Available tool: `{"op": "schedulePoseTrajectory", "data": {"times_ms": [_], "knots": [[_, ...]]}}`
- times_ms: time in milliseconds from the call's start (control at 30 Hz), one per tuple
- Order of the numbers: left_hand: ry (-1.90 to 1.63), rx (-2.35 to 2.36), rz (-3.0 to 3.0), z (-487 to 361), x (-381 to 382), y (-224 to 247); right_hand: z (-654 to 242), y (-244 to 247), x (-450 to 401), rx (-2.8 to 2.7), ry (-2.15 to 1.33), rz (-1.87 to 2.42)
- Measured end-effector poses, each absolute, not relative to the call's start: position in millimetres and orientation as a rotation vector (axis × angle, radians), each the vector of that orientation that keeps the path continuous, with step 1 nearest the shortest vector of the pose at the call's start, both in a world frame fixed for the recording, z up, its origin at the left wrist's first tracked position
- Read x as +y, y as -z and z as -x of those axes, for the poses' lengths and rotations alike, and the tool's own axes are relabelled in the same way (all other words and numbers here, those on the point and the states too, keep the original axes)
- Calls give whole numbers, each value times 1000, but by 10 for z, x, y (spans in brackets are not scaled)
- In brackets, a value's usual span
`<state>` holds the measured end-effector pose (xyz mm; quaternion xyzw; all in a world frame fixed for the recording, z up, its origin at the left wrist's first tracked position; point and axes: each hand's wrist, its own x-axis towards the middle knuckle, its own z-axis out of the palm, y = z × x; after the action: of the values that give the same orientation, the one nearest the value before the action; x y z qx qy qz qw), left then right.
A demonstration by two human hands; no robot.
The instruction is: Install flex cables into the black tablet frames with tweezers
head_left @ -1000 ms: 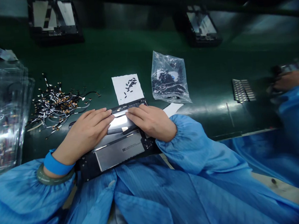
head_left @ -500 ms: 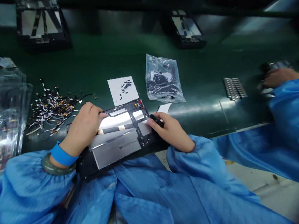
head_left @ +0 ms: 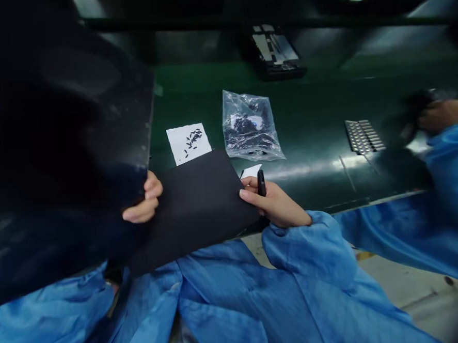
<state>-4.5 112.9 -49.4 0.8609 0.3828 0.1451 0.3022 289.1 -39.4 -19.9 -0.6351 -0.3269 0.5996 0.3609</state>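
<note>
Dark panel [head_left: 74, 124] raised, edge in left hand [head_left: 145, 202]

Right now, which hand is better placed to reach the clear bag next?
Probably your right hand: it's nearer the clear bag, though it holds a black pen-like tool. Your left hand grips a large dark panel.

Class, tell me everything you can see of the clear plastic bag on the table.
The clear plastic bag is see-through, shiny and creased, roughly four-sided. Inside are many small dark pieces. A white patch with a blue spot shows too, though whether it is inside or outside is unclear. The bag lies flat on the green table, right of the white paper and apart from it. No hand touches it. Whether it is sealed cannot be told.
</note>
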Motion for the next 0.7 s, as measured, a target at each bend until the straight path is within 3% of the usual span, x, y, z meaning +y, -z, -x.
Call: {"op": "schedulePoseTrajectory", "data": {"times_ms": [133,333,467,700], "knots": [[-67,790,-1610,-187,844,607,-2873,240,-380,-856,-1570,1662],[-1,795,-702,-342,711,484,-2907,264,-369,-851,-1651,1672],[-122,997,-577,-369,686,508,-2920,289,-374,-863,-1667,1646],[-40,822,-658,-330,693,564,-2945,343,-397,-972,-1661,1550]]}}
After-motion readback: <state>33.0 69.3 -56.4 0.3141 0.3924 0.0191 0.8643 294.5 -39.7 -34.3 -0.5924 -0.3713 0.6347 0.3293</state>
